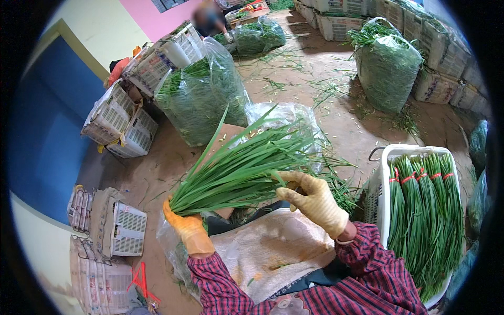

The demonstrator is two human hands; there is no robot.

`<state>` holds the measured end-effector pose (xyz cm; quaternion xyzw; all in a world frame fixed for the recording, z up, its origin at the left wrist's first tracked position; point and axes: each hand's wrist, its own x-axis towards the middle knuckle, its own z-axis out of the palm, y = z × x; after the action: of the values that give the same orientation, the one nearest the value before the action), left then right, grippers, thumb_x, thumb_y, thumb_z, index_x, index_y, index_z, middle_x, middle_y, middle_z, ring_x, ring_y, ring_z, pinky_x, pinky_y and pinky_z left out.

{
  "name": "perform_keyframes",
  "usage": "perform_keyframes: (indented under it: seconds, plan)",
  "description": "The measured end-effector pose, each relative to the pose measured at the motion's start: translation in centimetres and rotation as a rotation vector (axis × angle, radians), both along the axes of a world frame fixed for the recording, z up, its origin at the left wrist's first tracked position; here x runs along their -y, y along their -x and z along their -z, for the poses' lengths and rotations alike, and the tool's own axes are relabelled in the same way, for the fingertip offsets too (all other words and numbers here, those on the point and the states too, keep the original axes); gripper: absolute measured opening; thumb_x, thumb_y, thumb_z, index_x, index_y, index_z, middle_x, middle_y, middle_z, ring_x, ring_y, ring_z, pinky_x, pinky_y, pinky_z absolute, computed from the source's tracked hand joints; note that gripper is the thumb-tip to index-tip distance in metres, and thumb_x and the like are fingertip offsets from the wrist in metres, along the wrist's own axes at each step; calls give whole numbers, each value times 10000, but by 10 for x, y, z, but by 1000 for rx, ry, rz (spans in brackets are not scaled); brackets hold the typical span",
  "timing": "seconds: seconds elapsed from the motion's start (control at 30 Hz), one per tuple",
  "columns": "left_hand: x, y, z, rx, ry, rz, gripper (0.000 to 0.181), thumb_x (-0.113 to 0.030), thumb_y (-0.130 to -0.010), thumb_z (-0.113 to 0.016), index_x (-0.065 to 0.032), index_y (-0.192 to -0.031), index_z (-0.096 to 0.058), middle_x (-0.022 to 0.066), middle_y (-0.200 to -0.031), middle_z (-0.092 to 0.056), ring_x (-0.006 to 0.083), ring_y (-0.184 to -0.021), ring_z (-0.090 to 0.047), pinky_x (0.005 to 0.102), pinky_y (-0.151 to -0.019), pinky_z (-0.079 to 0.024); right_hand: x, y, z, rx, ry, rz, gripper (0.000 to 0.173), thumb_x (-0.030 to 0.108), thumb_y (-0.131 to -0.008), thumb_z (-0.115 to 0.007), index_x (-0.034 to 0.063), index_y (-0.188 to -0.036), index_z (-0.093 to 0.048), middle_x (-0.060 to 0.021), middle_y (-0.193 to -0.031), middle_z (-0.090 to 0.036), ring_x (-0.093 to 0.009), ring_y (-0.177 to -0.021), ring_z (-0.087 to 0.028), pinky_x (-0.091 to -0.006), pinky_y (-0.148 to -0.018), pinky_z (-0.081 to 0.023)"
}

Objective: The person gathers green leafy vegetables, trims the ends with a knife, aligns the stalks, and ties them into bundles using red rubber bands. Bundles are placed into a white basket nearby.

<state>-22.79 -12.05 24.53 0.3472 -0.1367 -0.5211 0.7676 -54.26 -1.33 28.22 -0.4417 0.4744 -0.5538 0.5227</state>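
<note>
A loose bunch of long green garlic chives (240, 165) fans out before me, its leaves pointing up and to the right. My left hand (187, 224), in an orange glove, is closed around the gathered lower end. At the leaf side, my right hand (311, 197) wears a stained cream glove. Its thumb and forefinger pinch a leaf at the bunch's edge. A pale towel (275, 248) lies across my lap beneath both hands. To my right, a white plastic crate (384, 197) holds several chive bundles (423, 212) tied with red bands.
Large clear bags of greens stand ahead at left (204, 98) and right (388, 71). Stacked crates (118, 118) line the left wall; more crates (441, 51) stand at right. Loose leaves litter the floor (267, 71). Red ties (142, 281) lie lower left. Another person (210, 23) sits at the back.
</note>
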Motion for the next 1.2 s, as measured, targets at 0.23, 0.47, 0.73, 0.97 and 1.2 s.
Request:
perform_keyframes:
  seconds: [0.23, 0.47, 0.73, 0.97, 1.2]
  plan:
    - [-15, 6, 10, 21, 14, -14, 218, -367, -869, -629, -151, -888, -651, 57, -989, -701, 254, -913, -672, 464, -813, -565, 5, -13, -4, 83, -163, 89, 216, 188, -927, -701, 13, -1053, -690, 15, -717, -628, -20, -588, -497, -193, -516, -425]
    - [-33, 19, 2, 60, -22, -41, 183, -317, -854, -663, -142, -887, -624, 17, -931, -668, 212, -855, -654, 405, -773, -570, -16, -6, 12, 70, -229, 23, 194, 164, -951, -661, 17, -824, -653, 22, -639, -600, -24, -560, -449, -211, -501, -383]
    - [-38, 6, 12, 27, -61, -22, 234, -364, -818, -687, -159, -918, -635, 40, -950, -679, 237, -866, -662, 424, -750, -584, -51, 25, 40, -393, 26, -124, 108, 107, -929, -664, 2, -936, -686, -15, -759, -688, -72, -662, -609, -256, -586, -505]
    - [-45, 15, 6, 64, -58, -76, 254, -386, -859, -632, -142, -924, -651, 50, -967, -697, 254, -894, -664, 436, -805, -557, -58, 65, 10, -154, 260, 265, 314, 15, -839, -729, 75, -1145, -691, -64, -1133, -656, -157, -1051, -587, -276, -875, -480]
    - [-52, 18, 1, 95, -60, -4, 246, -381, -865, -634, -146, -937, -646, 43, -964, -693, 239, -865, -672, 415, -747, -575, -28, 50, -7, -295, 130, 149, 220, 91, -886, -714, 46, -1101, -723, -21, -946, -663, -95, -836, -578, -240, -752, -480]
